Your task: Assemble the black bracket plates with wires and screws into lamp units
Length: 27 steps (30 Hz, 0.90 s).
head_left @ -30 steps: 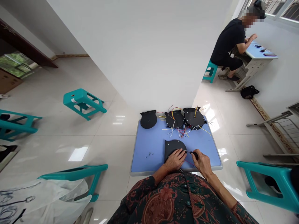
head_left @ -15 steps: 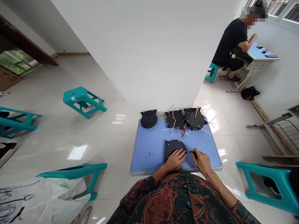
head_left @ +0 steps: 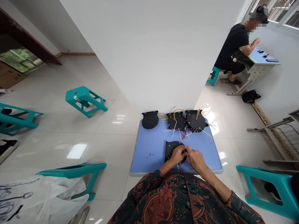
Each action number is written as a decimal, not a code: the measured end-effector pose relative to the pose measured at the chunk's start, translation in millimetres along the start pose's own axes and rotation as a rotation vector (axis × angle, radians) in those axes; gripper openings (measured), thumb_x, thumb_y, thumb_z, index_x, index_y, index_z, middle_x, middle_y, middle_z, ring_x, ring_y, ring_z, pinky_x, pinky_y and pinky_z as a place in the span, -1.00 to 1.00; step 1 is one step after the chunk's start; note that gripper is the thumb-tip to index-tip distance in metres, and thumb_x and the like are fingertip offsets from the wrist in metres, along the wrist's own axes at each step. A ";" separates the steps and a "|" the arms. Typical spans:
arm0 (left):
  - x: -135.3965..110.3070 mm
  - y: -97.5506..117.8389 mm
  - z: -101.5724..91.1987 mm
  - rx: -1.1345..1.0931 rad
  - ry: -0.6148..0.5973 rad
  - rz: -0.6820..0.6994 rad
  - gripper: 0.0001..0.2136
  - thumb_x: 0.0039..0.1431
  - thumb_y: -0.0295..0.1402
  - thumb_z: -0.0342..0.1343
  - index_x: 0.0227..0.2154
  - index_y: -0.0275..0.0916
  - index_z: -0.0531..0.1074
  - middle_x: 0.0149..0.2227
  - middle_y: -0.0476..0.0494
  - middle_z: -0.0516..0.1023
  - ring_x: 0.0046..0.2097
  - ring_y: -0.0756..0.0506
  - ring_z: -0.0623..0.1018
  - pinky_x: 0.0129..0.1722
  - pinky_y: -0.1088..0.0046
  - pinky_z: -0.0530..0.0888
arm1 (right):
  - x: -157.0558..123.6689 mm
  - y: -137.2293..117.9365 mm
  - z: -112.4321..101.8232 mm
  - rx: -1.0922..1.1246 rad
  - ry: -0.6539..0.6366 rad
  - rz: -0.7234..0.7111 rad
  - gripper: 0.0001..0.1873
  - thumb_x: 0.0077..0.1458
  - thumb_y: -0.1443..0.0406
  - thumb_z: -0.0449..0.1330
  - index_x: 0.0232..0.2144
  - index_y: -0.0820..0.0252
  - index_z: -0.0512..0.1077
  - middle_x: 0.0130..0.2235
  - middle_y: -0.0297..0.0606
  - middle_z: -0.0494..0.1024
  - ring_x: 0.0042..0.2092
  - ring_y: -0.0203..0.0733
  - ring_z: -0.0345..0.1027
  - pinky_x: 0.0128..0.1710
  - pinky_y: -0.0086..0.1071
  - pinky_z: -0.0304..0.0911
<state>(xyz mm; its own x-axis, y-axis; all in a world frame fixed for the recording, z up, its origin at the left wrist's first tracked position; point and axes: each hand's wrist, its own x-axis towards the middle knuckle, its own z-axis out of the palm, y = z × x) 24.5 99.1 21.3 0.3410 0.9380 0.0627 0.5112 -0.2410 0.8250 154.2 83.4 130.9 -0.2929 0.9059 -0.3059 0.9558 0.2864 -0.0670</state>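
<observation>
A black flat housing (head_left: 171, 147), straight on its left and rounded on its right, lies at the table's front. My left hand (head_left: 177, 154) rests over its right half, fingers bent and drawn together at the rounded edge; what they pinch is hidden. My right hand (head_left: 196, 159) is closed against that same edge, its fingertips meeting those of the left. It holds a black-handled screwdriver, now mostly covered by the fingers. Yellow and dark wires (head_left: 178, 168) come out below the housing towards my body. Several small screws (head_left: 149, 155) lie loose to the left.
Along the back of the blue table (head_left: 144, 140) are more black housings (head_left: 150, 120) with coloured wires (head_left: 183, 133). A white pillar (head_left: 149, 56) stands behind. Green stools (head_left: 85, 99) surround me. At another desk (head_left: 263, 59) a person in black (head_left: 235, 43) sits.
My right hand has moved left to the housing's edge, and the screwdriver's handle has gone out of sight. My left hand has gone from lying flat to bent fingers. The view has shifted slightly.
</observation>
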 end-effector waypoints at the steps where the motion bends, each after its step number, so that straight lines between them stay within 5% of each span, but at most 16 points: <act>1: 1.1 -0.6 2.3 0.003 0.008 0.001 -0.86 0.17 -0.56 0.15 -0.28 -0.25 0.56 -0.28 -0.09 0.60 -0.21 -0.08 0.53 -0.11 0.42 0.44 | -0.9 0.0 1.4 0.000 0.000 0.003 -0.88 0.37 0.39 -0.04 -0.11 0.22 0.28 -0.27 -0.09 0.66 -0.26 -0.09 0.61 -0.43 -0.35 0.05; 11: 1.0 -8.2 12.9 0.065 0.068 0.036 -0.83 0.17 -0.62 0.11 -0.41 -0.25 0.54 -0.35 -0.08 0.58 -0.25 -0.06 0.50 -0.15 0.44 0.40 | 2.9 3.1 3.3 -0.006 0.021 -0.010 -0.85 0.42 0.31 -0.08 -0.11 0.19 0.26 -0.28 -0.12 0.65 -0.29 -0.10 0.58 -0.45 -0.34 -0.02; 23: 0.8 -13.9 10.6 0.104 0.010 0.082 -0.87 0.26 -0.51 0.14 -0.37 -0.22 0.56 -0.30 -0.07 0.60 -0.22 -0.06 0.51 -0.11 0.43 0.40 | 11.9 45.6 -12.1 -0.021 -0.108 -0.492 -0.71 0.14 0.45 0.14 -0.07 0.16 0.36 -0.16 -0.20 0.62 -0.20 -0.17 0.51 -0.31 -0.38 0.09; 27: 1.1 -11.1 9.2 0.113 0.009 0.072 -0.84 0.29 -0.49 0.10 -0.35 -0.23 0.57 -0.29 -0.09 0.60 -0.20 -0.07 0.51 -0.09 0.40 0.41 | 11.4 38.6 -16.6 -0.050 -0.087 -0.443 -0.74 0.18 0.42 0.16 -0.06 0.19 0.34 -0.16 -0.17 0.63 -0.21 -0.14 0.53 -0.33 -0.37 0.10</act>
<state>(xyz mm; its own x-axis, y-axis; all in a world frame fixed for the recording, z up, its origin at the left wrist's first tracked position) 26.5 100.5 7.1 0.3734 0.9192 0.1248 0.5713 -0.3338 0.7498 187.3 110.0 140.5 -0.6681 0.6633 -0.3372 0.7355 0.6572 -0.1647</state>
